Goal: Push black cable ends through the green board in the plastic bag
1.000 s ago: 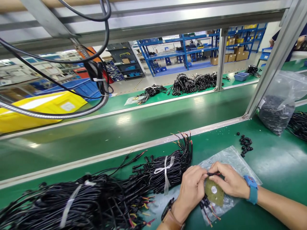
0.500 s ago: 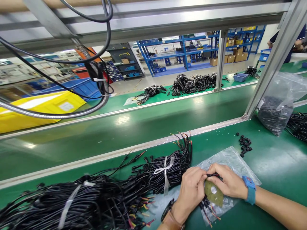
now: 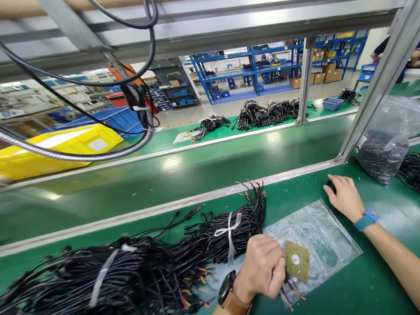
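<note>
My left hand (image 3: 262,267) is closed round black cables, whose stripped red and yellow wire ends (image 3: 293,288) stick out below the fist. Right beside it, an olive-yellow square pad (image 3: 302,272) with a round hole lies on a clear plastic bag (image 3: 343,245). Farther up the green bench, my right hand (image 3: 346,197) reaches over small black parts (image 3: 330,186), thumb and forefinger apart; most of these parts are hidden under it. A tied bundle of black cables (image 3: 223,240) lies left of the pad, nearest my left hand.
A large heap of black cables (image 3: 131,280) covers the bench's left front. A metal post (image 3: 370,92) rises at the right, by a clear bag of black parts (image 3: 382,153). Hanging cables (image 3: 152,52) loop down at upper left. More bundles (image 3: 252,116) lie across the channel.
My right hand has left the cables at my left hand and moved up and right to the small black parts. My left hand keeps its hold, now more fist-like.
</note>
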Available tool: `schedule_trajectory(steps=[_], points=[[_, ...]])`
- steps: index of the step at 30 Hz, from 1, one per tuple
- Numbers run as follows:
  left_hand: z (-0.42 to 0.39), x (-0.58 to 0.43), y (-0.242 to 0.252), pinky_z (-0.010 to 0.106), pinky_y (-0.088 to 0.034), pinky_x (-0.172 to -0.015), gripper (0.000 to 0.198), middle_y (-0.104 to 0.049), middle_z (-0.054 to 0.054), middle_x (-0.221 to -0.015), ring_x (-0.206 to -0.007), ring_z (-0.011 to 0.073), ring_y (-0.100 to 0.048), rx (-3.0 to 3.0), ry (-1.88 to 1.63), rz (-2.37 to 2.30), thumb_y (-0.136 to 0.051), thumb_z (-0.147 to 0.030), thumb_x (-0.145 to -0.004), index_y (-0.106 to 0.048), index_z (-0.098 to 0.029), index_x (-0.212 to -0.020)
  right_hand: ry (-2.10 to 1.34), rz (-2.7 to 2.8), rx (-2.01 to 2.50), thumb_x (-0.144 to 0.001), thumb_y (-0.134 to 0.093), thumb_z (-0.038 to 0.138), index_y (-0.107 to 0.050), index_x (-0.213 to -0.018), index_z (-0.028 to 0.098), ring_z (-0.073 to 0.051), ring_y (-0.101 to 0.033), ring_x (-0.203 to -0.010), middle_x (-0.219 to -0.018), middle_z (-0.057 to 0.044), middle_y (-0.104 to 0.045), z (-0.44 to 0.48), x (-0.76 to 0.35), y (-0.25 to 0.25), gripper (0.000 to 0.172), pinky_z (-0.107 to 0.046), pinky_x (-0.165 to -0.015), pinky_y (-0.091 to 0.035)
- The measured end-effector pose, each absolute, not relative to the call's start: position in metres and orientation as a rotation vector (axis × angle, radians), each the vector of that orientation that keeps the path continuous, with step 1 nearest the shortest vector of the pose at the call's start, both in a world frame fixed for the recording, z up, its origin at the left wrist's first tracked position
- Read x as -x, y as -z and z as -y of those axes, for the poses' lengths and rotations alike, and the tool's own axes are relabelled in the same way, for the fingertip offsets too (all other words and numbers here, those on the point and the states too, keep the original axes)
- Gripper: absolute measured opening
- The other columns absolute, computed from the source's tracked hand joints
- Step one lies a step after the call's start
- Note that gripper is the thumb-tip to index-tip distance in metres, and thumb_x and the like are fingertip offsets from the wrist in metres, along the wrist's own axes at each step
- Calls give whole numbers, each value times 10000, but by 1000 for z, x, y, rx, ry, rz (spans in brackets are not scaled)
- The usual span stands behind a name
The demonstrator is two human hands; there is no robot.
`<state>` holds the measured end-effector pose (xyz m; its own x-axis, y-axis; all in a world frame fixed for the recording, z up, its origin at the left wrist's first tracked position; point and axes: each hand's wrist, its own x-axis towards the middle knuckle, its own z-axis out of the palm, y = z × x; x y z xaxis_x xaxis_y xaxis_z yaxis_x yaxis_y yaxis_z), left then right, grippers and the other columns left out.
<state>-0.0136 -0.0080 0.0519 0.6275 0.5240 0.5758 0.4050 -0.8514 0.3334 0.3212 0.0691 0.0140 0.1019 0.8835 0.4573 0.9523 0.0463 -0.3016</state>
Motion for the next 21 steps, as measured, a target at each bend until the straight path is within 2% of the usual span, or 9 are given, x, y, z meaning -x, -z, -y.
schedule_trajectory(steps=[2,4,6,8,13,15,18,21], points=[[7,12,-52,338,-342,-559,188,-556,20,-612,-552,172,-491,-2751,-1070,-870,-458,-138,-861,-594,-188,-743,206,1852,1885,-973,-494,291,-661,-1239,114,-378,-530,-1145,-1219,-182,-669,-72,-328,-5,360,-497,-915,-486],[5,9,-51,360,-463,-710,171,-673,67,-793,-757,209,-611,-2808,-1102,-1037,-495,-92,-884,-654,-151,-905,199,1886,1884,-970,-476,230,-693,-1163,135,-347,-557,-1076,-1153,-157,-699,-73,-330,-1,306,-470,-891,-491],[2,6,-48,425,-478,-912,210,-712,111,-999,-1008,266,-631,-2850,-1043,-1289,-513,-78,-912,-663,-122,-1053,190,1884,1873,-966,-472,198,-707,-1075,151,-326,-568,-1024,-1070,-136,-720,-73,-330,-1,264,-454,-883,-488],[-1,3,-44,476,-445,-1004,239,-704,136,-1105,-1147,310,-595,-2894,-870,-1564,-519,-80,-929,-663,-104,-1118,187,1877,1864,-965,-487,198,-702,-1004,163,-323,-568,-1015,-1012,-122,-725,-73,-330,-3,222,-445,-874,-485],[-3,-4,-37,474,-440,-1024,291,-674,162,-1165,-1200,328,-565,-2959,-390,-1899,-545,-29,-902,-666,-71,-1163,175,1886,1811,-970,-504,203,-673,-959,175,-322,-565,-1041,-978,-113,-717,-73,-327,-7,172,-437,-865,-478],[-3,-7,-38,467,-443,-1016,305,-666,157,-1159,-1201,326,-555,-2957,-340,-1952,-536,-19,-903,-663,-76,-1174,168,1903,1783,-970,-512,206,-667,-995,177,-319,-562,-1051,-1000,-106,-711,-72,-323,-9,160,-438,-875,-478],[-5,-8,-42,459,-455,-976,271,-664,125,-1030,-1149,320,-560,-2954,-317,-1955,-515,-18,-913,-672,-101,-1118,165,1935,1679,-982,-500,204,-649,-1133,156,-316,-556,-1054,-1053,-118,-683,-70,-313,-16,217,-446,-903,-483],[-6,-8,-46,463,-448,-943,270,-640,111,-979,-1056,305,-569,-2915,-430,-1894,-490,-11,-917,-654,-108,-1108,147,1982,1530,-1014,-452,198,-622,-1217,136,-312,-548,-1025,-1059,-135,-638,-66,-300,-23,272,-460,-914,-488]])
